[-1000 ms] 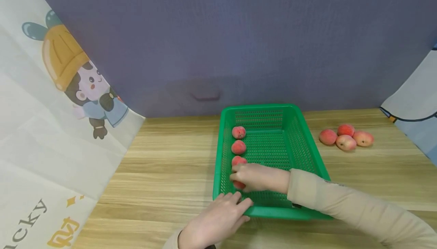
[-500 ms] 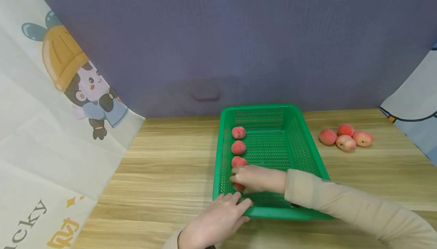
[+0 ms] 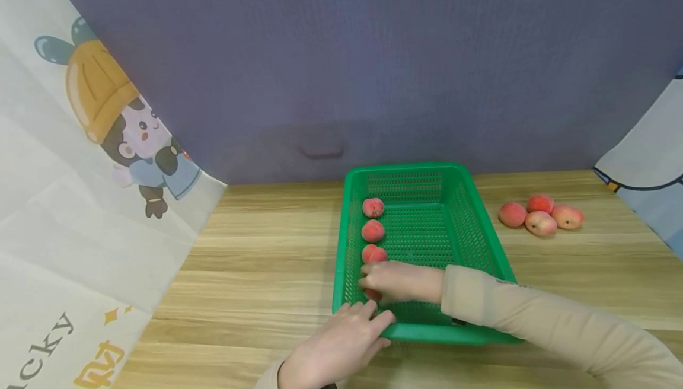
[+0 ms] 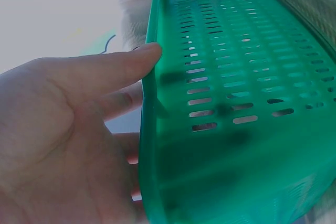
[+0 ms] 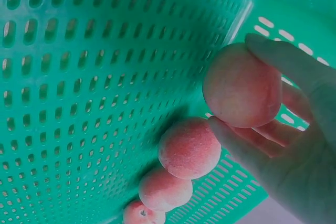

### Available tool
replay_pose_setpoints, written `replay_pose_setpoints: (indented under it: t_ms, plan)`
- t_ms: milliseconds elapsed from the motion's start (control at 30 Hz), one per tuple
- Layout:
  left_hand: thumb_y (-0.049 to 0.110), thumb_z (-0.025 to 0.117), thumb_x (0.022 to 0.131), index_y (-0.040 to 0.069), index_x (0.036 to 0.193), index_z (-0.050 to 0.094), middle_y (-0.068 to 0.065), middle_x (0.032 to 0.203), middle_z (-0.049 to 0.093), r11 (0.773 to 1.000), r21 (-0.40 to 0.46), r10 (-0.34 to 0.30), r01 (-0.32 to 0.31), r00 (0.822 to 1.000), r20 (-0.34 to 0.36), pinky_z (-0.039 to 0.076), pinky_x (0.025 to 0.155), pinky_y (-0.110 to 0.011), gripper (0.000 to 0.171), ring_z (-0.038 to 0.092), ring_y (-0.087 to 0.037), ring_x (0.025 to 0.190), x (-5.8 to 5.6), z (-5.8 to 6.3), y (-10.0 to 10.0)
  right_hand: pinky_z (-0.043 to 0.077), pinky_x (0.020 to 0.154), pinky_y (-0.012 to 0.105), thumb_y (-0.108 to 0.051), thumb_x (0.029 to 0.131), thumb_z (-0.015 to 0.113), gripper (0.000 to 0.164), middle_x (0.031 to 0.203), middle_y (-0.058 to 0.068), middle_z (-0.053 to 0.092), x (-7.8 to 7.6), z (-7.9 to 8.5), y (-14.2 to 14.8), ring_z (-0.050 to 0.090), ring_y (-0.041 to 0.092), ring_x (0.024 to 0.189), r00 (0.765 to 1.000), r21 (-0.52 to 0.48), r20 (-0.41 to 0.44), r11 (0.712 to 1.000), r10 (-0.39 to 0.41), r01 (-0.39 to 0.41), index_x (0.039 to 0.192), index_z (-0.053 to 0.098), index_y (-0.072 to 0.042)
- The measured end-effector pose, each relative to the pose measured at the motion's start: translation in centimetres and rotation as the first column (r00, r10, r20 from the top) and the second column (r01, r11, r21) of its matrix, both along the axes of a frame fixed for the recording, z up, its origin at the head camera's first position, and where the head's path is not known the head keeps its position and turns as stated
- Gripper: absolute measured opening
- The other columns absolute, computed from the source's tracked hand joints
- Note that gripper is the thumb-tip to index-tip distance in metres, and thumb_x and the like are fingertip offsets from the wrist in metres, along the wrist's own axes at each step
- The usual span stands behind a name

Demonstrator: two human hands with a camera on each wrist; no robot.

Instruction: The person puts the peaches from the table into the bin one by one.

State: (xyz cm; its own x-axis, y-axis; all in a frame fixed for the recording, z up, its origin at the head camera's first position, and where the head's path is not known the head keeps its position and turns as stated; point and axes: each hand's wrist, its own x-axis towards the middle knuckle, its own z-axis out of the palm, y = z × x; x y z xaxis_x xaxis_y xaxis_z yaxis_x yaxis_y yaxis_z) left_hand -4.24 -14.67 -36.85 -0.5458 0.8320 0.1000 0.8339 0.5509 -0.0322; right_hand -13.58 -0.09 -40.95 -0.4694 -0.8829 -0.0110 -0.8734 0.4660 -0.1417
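Note:
Inside the green plastic basket (image 3: 427, 332), my right hand (image 3: 400, 281) holds a peach (image 5: 242, 85) between thumb and fingers, at the near left corner. Beyond that hand, three more peaches line the left wall: the nearest peach (image 3: 374, 254), a middle peach (image 3: 373, 230) and the farthest peach (image 3: 373, 207). In the right wrist view the held peach sits at the end of this row, close by the neighbouring peach (image 5: 189, 148). My left hand (image 3: 341, 338) grips the basket's near rim (image 4: 149, 108), thumb on the outer side and fingers over the edge.
Several peaches (image 3: 541, 223) lie in a cluster on the wooden table (image 3: 267, 258) to the right of the basket. Behind the table rises a dark blue-grey panel (image 3: 320, 69). A white printed sheet (image 3: 64, 211) borders the left side.
My right hand has shifted slightly toward the near end of the basket with the peach, showing more of the third peach. The left hand stays on the rim.

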Motion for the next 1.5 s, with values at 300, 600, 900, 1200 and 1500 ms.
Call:
replay_pose_setpoints:
  t_ms: [300, 600, 900, 1200, 1500]
  plan:
    - [0.032, 0.058, 0.084, 0.017, 0.095, 0.051, 0.009, 0.074, 0.042, 1.0, 0.004, 0.002, -0.002, 1.0, 0.015, 0.024, 0.055, -0.012, 0.019, 0.035, -0.001, 0.059, 0.04, -0.02, -0.03, 0.04, 0.056, 0.015, -0.01, 0.07, 0.07, 0.019, 0.077, -0.005, 0.049, 0.13, -0.37, -0.42, 0.042, 0.005, 0.065, 0.999, 0.061, 0.014, 0.998, -0.033, 0.032, 0.088, 0.064, -0.013]
    - [0.032, 0.058, 0.084, 0.017, 0.096, 0.052, 0.009, 0.074, 0.043, 1.0, 0.005, -0.001, 0.001, 1.0, 0.005, 0.024, 0.055, -0.012, 0.02, 0.037, -0.001, 0.06, 0.01, 0.01, 0.0, 0.04, 0.057, 0.015, -0.009, 0.072, 0.07, 0.021, 0.078, -0.005, 0.05, 0.15, -0.57, -0.56, 0.043, 0.004, 0.065, 0.999, 0.07, 0.021, 0.997, -0.043, 0.041, 0.092, 0.065, -0.014]
    - [0.032, 0.059, 0.083, 0.017, 0.096, 0.052, 0.008, 0.074, 0.043, 1.0, 0.01, -0.001, 0.002, 1.0, -0.014, 0.025, 0.056, -0.012, 0.021, 0.039, -0.001, 0.061, -0.03, 0.03, -0.01, 0.039, 0.056, 0.013, -0.008, 0.073, 0.069, 0.022, 0.078, -0.005, 0.051, 0.14, -0.53, -0.7, 0.042, 0.004, 0.064, 0.999, 0.069, 0.036, 0.997, -0.04, 0.038, 0.093, 0.066, -0.013]
    - [0.032, 0.059, 0.084, 0.017, 0.097, 0.052, 0.008, 0.075, 0.044, 1.0, 0.014, -0.001, 0.001, 1.0, -0.013, 0.027, 0.057, -0.013, 0.021, 0.04, -0.002, 0.062, -0.08, 0.01, -0.02, 0.039, 0.056, 0.013, -0.007, 0.074, 0.068, 0.022, 0.078, -0.005, 0.051, 0.15, -0.52, -0.71, 0.042, 0.004, 0.063, 0.999, 0.075, 0.025, 0.997, -0.037, 0.036, 0.094, 0.066, -0.014]
    - [0.032, 0.058, 0.084, 0.017, 0.097, 0.052, 0.008, 0.075, 0.042, 1.0, 0.018, -0.005, 0.005, 1.0, 0.003, 0.025, 0.056, -0.012, 0.02, 0.037, -0.002, 0.061, -0.2, -0.07, -0.07, 0.04, 0.058, 0.014, -0.007, 0.072, 0.069, 0.023, 0.077, -0.004, 0.051, 0.19, -0.03, -0.62, 0.043, 0.005, 0.066, 0.999, 0.059, 0.018, 0.998, -0.032, 0.031, 0.093, 0.066, -0.013]
